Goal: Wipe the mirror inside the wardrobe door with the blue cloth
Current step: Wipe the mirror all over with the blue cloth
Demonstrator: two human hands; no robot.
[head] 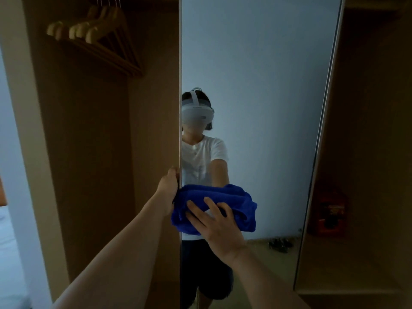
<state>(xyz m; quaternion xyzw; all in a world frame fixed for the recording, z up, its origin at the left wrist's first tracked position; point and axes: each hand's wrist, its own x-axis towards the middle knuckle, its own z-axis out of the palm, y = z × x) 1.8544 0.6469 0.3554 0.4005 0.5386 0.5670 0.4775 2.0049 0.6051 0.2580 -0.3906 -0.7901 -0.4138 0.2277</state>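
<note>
Both bare forearms were seen reaching forward from the lower edge of the view, toward the open wardrobe door. The right hand [217, 221] was laid on the bunched blue terry cloth [231, 206], its fingers spread and only slightly bent, pressing the cloth flat against the tall frameless mirror [256, 85] fixed to the inside of the door. The cloth was found at about waist height, against the lower left part of the glass, just beside the door's free edge. A spread palm is judged to have been used so that pressure was carried across the whole wad and not at one point.

The left hand [169, 182] was closed round the pale wooden edge of the wardrobe door [179, 108], directly beside the cloth. This grip is judged to have been taken to hold the hinged door steady against the push of the wiping hand.

The upper glass was not touched by the cloth at this moment; whether it had been cleaned could not be told. A person in a white shirt and headset was reflected in the mirror.

Light wooden coat hangers [89, 34] were noted on the rail inside the brown wardrobe compartment [89, 152] at left. A red, dimly lit object [330, 215] stood on a shelf at right; its nature could not be determined.
</note>
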